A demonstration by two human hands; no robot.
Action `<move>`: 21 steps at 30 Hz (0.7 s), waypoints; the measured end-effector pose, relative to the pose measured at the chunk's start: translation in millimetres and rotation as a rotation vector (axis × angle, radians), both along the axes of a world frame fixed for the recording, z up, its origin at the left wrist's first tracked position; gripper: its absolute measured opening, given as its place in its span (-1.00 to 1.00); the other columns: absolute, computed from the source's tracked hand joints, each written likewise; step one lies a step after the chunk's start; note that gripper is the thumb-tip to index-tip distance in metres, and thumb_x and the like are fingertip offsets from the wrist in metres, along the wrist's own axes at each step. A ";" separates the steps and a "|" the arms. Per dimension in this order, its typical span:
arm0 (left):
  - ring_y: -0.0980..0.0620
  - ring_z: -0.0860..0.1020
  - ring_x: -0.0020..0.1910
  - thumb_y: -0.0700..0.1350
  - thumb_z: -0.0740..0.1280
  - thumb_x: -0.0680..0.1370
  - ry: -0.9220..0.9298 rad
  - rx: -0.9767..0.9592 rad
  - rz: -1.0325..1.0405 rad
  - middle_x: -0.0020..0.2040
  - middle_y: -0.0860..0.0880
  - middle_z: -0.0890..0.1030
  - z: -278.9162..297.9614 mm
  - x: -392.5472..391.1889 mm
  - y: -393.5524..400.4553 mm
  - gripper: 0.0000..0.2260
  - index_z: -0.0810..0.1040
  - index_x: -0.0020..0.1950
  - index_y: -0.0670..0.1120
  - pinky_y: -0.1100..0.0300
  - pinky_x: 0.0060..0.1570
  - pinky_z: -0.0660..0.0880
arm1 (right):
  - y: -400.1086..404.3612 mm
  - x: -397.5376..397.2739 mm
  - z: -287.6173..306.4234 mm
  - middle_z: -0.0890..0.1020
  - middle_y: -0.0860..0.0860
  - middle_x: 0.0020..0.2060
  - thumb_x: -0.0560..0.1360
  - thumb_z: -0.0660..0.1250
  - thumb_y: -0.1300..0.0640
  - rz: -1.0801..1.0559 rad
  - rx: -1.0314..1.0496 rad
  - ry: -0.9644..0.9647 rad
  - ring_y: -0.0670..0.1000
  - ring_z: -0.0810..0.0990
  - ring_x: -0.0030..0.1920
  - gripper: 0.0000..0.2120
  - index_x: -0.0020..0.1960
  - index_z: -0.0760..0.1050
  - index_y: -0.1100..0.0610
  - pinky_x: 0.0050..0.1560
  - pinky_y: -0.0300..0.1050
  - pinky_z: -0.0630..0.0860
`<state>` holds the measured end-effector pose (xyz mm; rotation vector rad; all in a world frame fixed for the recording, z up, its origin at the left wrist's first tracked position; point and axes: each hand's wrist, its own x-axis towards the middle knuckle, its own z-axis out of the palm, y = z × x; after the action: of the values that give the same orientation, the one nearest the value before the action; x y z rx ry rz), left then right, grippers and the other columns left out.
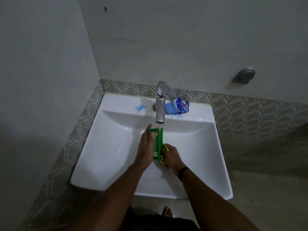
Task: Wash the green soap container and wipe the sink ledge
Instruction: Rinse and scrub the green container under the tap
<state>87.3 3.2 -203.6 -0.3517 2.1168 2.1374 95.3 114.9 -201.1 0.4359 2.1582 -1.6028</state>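
Holding the flat green plastic soap container (pixel 158 144) over the white ceramic sink basin (pixel 106 144), right under the chrome faucet spout (pixel 160 112), water running onto its top end. Left hand (pixel 146 147) wrapping fingers round the container's left side; right hand (pixel 171 155) curling tight on a yellow scrubbing cloth (pixel 164 148), pressing against the container's right edge. Sitting on the sink ledge (pixel 120 102) behind the faucet: a blue soap bar in its torn wrapper (pixel 177 107), blue smears either side.

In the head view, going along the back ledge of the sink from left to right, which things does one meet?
Blue smear → tap → blue soap packet, lying just right of the tap base, with a smaller blue smear in front of it.
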 end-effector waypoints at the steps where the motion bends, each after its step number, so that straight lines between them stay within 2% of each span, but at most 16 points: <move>1: -0.07 0.49 0.29 0.30 0.07 0.52 -0.014 0.039 0.008 0.37 -0.07 0.47 2.1 0.6 -2.0 -0.47 0.28 0.47 0.17 -0.10 0.25 0.47 | -0.1 0.1 1.1 0.59 0.12 -0.27 0.56 0.23 0.22 -0.030 -0.025 0.032 0.04 0.51 -0.30 -0.84 -0.10 0.56 0.23 -0.33 -0.15 0.45; 4: -0.12 0.61 0.11 0.20 0.04 0.63 -0.097 0.210 0.068 0.19 -0.16 0.60 7.0 -1.2 -8.2 -0.55 0.38 0.42 0.02 -0.06 0.05 0.59 | -1.3 -2.7 11.0 0.44 0.09 -0.43 0.53 0.21 0.30 -0.273 -0.187 0.085 -0.03 0.30 -0.47 -0.83 -0.20 0.51 0.26 -0.46 -0.24 0.26; 5: -0.10 0.64 0.03 0.17 0.03 0.64 -0.131 0.231 0.070 0.13 -0.15 0.63 8.5 -1.9 -10.3 -0.58 0.44 0.36 0.00 0.00 -0.06 0.61 | -1.3 -4.3 14.7 0.44 0.07 -0.45 0.54 0.20 0.31 -0.294 -0.213 0.097 -0.04 0.28 -0.48 -0.82 -0.20 0.51 0.26 -0.46 -0.24 0.25; 7: -0.05 0.66 -0.08 0.19 0.01 0.63 -0.175 0.234 0.046 0.06 -0.14 0.66 8.8 -2.3 -13.6 -0.55 0.53 0.25 -0.04 0.12 -0.25 0.60 | -2.8 -4.3 19.0 0.47 0.01 -0.51 0.52 0.21 0.32 -0.173 -0.177 0.105 -0.06 0.30 -0.51 -0.81 -0.23 0.53 0.26 -0.48 -0.25 0.27; 9: -0.08 0.67 -0.07 0.24 0.00 0.62 -0.208 0.240 0.031 0.04 -0.15 0.68 6.8 -2.4 -14.9 -0.47 0.56 0.24 -0.08 0.12 -0.26 0.62 | -4.2 -2.4 18.9 0.48 0.02 -0.51 0.52 0.22 0.31 -0.089 -0.172 0.090 -0.06 0.30 -0.51 -0.82 -0.20 0.55 0.28 -0.48 -0.25 0.28; 12: -0.07 0.67 -0.06 0.23 0.01 0.61 -0.185 0.217 0.019 0.03 -0.14 0.68 7.8 -1.8 -14.3 -0.48 0.56 0.26 -0.08 0.10 -0.18 0.62 | -5.2 -0.5 13.2 0.48 0.17 -0.39 0.57 0.18 0.26 -0.092 -0.175 0.062 -0.04 0.31 -0.50 -0.77 -0.14 0.58 0.28 -0.47 -0.26 0.28; 14: -0.01 0.66 -0.09 0.20 0.02 0.63 -0.152 0.198 -0.002 0.03 -0.12 0.68 7.8 -1.1 -13.8 -0.50 0.56 0.26 -0.10 0.19 -0.21 0.59 | -5.0 1.7 9.8 0.47 0.12 -0.44 0.58 0.16 0.27 -0.085 -0.165 0.057 -0.05 0.31 -0.50 -0.73 -0.20 0.57 0.23 -0.47 -0.27 0.29; 17: 0.03 0.64 -0.18 0.18 0.04 0.62 -0.127 0.181 -0.016 -0.06 -0.10 0.66 10.9 2.7 -14.1 -0.52 0.56 0.20 -0.12 0.30 -0.31 0.55 | -0.8 3.8 7.0 0.46 0.08 -0.44 0.55 0.24 0.27 -0.077 -0.150 0.097 -0.03 0.34 -0.46 -0.82 -0.21 0.53 0.27 -0.50 -0.29 0.31; 19: 0.05 0.62 -0.20 0.16 0.06 0.61 -0.080 0.149 -0.046 -0.07 -0.13 0.64 12.5 5.8 -13.4 -0.53 0.55 0.20 -0.15 0.32 -0.31 0.54 | 1.3 4.7 4.1 0.47 0.08 -0.43 0.53 0.28 0.27 -0.073 -0.142 0.130 -0.04 0.35 -0.45 -0.83 -0.23 0.53 0.27 -0.49 -0.29 0.33; 21: 0.16 0.60 -0.20 0.06 0.08 0.64 -0.007 0.117 -0.061 -0.06 -0.11 0.62 13.8 9.7 -11.0 -0.61 0.53 0.20 -0.18 0.38 -0.27 0.50 | 1.8 4.4 3.0 0.48 0.06 -0.45 0.54 0.27 0.27 -0.092 -0.132 0.148 -0.05 0.35 -0.46 -0.78 -0.27 0.54 0.25 -0.49 -0.29 0.32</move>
<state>96.9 -7.8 -189.8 -0.2792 1.9614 2.2091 99.8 116.8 -198.1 0.3915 2.1490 -1.8686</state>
